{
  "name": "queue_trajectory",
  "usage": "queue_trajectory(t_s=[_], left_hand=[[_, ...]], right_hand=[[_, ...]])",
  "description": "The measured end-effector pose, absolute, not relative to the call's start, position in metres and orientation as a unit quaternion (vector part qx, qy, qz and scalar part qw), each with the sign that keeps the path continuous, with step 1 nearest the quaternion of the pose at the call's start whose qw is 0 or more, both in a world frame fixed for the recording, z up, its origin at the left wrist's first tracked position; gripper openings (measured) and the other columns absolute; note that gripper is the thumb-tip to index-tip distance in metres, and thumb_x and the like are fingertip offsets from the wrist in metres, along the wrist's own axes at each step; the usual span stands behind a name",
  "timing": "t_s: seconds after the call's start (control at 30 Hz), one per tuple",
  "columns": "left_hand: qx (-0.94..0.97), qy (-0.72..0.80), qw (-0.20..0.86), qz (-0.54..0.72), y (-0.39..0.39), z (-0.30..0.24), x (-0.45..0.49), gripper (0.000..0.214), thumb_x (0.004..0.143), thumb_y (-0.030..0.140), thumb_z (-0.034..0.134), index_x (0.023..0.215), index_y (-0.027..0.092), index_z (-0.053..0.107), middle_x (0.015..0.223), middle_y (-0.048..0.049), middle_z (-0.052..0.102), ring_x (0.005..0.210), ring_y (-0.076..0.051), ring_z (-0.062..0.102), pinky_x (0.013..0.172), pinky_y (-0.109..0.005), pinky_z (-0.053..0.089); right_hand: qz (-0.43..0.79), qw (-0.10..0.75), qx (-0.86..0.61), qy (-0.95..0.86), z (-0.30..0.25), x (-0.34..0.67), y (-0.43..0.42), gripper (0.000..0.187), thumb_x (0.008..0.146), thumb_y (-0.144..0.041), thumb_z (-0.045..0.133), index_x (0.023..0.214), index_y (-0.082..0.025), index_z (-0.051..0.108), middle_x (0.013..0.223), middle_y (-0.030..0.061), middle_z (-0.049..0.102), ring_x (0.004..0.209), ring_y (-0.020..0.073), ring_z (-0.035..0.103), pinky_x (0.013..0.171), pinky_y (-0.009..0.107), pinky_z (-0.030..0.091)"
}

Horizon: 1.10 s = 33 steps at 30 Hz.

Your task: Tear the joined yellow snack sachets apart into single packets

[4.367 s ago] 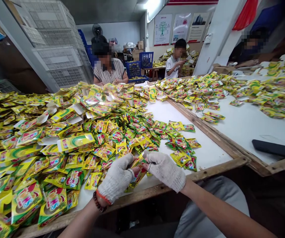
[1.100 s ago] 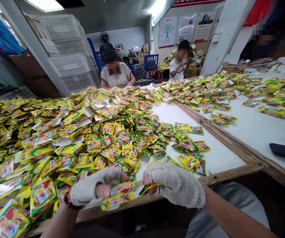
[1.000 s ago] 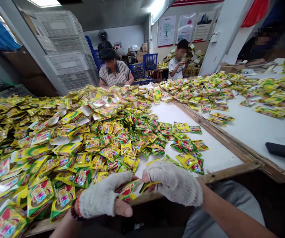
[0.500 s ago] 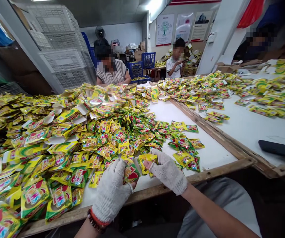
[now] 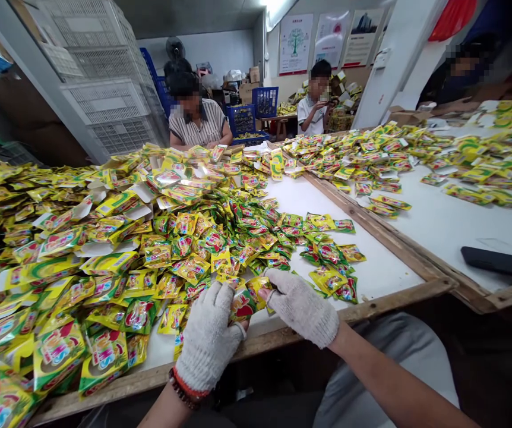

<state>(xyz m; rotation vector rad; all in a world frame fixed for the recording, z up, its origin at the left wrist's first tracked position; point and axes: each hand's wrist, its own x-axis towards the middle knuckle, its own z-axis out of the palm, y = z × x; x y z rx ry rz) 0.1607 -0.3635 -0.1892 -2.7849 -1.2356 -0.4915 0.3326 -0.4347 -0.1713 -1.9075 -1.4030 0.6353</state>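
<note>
My left hand (image 5: 209, 336), in a white fingerless knit glove with a beaded bracelet at the wrist, grips a small printed carton (image 5: 242, 305) near the table's front edge. My right hand (image 5: 303, 304), gloved the same way, pinches a yellow candy packet (image 5: 258, 289) between thumb and fingers. The packet is up against the carton's right end; how far it goes in I cannot tell. Just beyond both hands lies a heap of loose green and yellow packets (image 5: 215, 241). To the left are piled many yellow cartons (image 5: 102, 351), some with white flaps standing open.
A wooden strip (image 5: 372, 232) divides the white tabletop (image 5: 392, 261). More cartons (image 5: 372, 151) lie along and beyond it, and a dark phone-like slab (image 5: 501, 263) rests at right. Two people sit across the table, another at far right. White crates (image 5: 108, 98) stand stacked behind.
The packet in my right hand has come closer to the carton, now touching or overlapping its end. Both hands keep their grips, and the view has shifted slightly.
</note>
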Motion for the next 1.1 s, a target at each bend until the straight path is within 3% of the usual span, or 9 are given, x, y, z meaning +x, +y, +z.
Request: queue_trajectory(t_s=[0.1, 0.2, 0.37, 0.53, 0.63, 0.77, 0.9, 1.03, 1.1], left_hand=[[-0.907, -0.38, 0.045, -0.178, -0.364, -0.19, 0.161, 0.046, 0.067, 0.039, 0.059, 0.109, 0.022, 0.053, 0.107, -0.0038, 0.056, 0.101, -0.014, 0.052, 0.088, -0.027, 0.048], [-0.911, -0.37, 0.054, -0.173, -0.366, -0.19, 0.163, 0.047, 0.067, 0.037, 0.06, 0.11, 0.021, 0.054, 0.109, -0.0045, 0.056, 0.101, -0.015, 0.052, 0.088, -0.028, 0.048], [-0.903, -0.408, 0.055, -0.119, -0.365, -0.179, 0.16, 0.045, 0.07, 0.037, 0.055, 0.113, 0.025, 0.052, 0.111, -0.0035, 0.055, 0.102, -0.016, 0.052, 0.089, -0.031, 0.047], [-0.907, -0.392, 0.069, -0.137, -0.365, -0.182, 0.161, 0.05, 0.07, 0.035, 0.056, 0.119, 0.026, 0.05, 0.116, -0.0031, 0.055, 0.106, -0.017, 0.052, 0.091, -0.031, 0.048], [-0.918, -0.351, 0.073, -0.172, -0.367, -0.185, 0.161, 0.05, 0.071, 0.037, 0.056, 0.12, 0.028, 0.05, 0.117, -0.0024, 0.056, 0.104, -0.014, 0.053, 0.088, -0.028, 0.049], [-0.93, -0.316, 0.014, -0.189, -0.368, -0.179, 0.159, 0.048, 0.072, 0.052, 0.053, 0.114, 0.029, 0.053, 0.11, -0.0018, 0.058, 0.098, -0.01, 0.055, 0.083, -0.023, 0.05], [-0.918, -0.365, -0.048, -0.15, -0.37, -0.173, 0.162, 0.041, 0.076, 0.047, 0.049, 0.112, 0.03, 0.055, 0.107, -0.002, 0.059, 0.099, -0.012, 0.056, 0.087, -0.028, 0.05], [-0.871, -0.416, -0.202, -0.164, -0.367, -0.162, 0.167, 0.054, 0.072, 0.052, 0.053, 0.121, 0.028, 0.049, 0.122, -0.0011, 0.054, 0.114, -0.011, 0.052, 0.099, -0.025, 0.047], [-0.822, -0.452, -0.313, -0.149, -0.363, -0.153, 0.169, 0.058, 0.069, 0.057, 0.053, 0.116, 0.022, 0.051, 0.12, -0.0026, 0.056, 0.108, -0.01, 0.055, 0.094, -0.021, 0.049]], right_hand=[[0.151, 0.32, -0.743, -0.568, -0.175, 0.333, -0.434, 0.027, 0.082, -0.039, 0.047, 0.091, -0.018, 0.062, 0.095, 0.0058, 0.063, 0.09, 0.011, 0.055, 0.083, 0.021, 0.041], [0.153, 0.297, -0.715, -0.614, -0.175, 0.331, -0.428, 0.021, 0.081, -0.026, 0.046, 0.086, -0.016, 0.063, 0.092, 0.0059, 0.064, 0.088, 0.0102, 0.055, 0.084, 0.021, 0.041], [0.377, 0.323, -0.668, -0.554, -0.163, 0.334, -0.432, 0.019, 0.078, -0.029, 0.049, 0.077, -0.014, 0.06, 0.065, 0.0, 0.062, 0.053, 0.0027, 0.05, 0.056, 0.014, 0.038], [0.58, 0.341, -0.563, -0.479, -0.162, 0.331, -0.445, 0.026, 0.078, -0.042, 0.049, 0.079, -0.016, 0.048, 0.045, -0.0053, 0.053, 0.041, 0.0041, 0.049, 0.043, 0.011, 0.031], [0.635, 0.346, -0.519, -0.456, -0.167, 0.33, -0.446, 0.03, 0.079, -0.045, 0.048, 0.075, -0.016, 0.04, 0.042, -0.0065, 0.05, 0.035, 0.0034, 0.045, 0.039, 0.01, 0.024], [0.62, 0.363, -0.497, -0.486, -0.167, 0.334, -0.445, 0.032, 0.079, -0.044, 0.05, 0.076, -0.013, 0.044, 0.044, -0.0056, 0.052, 0.038, 0.001, 0.047, 0.042, 0.008, 0.025], [0.622, 0.348, -0.494, -0.498, -0.168, 0.336, -0.442, 0.033, 0.082, -0.046, 0.047, 0.08, -0.014, 0.043, 0.043, -0.0062, 0.051, 0.038, 0.0018, 0.049, 0.043, 0.008, 0.024], [0.567, 0.357, -0.548, -0.502, -0.179, 0.336, -0.438, 0.033, 0.082, -0.048, 0.044, 0.079, -0.015, 0.042, 0.042, -0.0066, 0.049, 0.036, 0.0024, 0.046, 0.041, 0.009, 0.025], [0.532, 0.37, -0.575, -0.499, -0.184, 0.335, -0.436, 0.032, 0.083, -0.047, 0.042, 0.078, -0.016, 0.04, 0.042, -0.0068, 0.047, 0.034, 0.0022, 0.043, 0.04, 0.011, 0.023]])
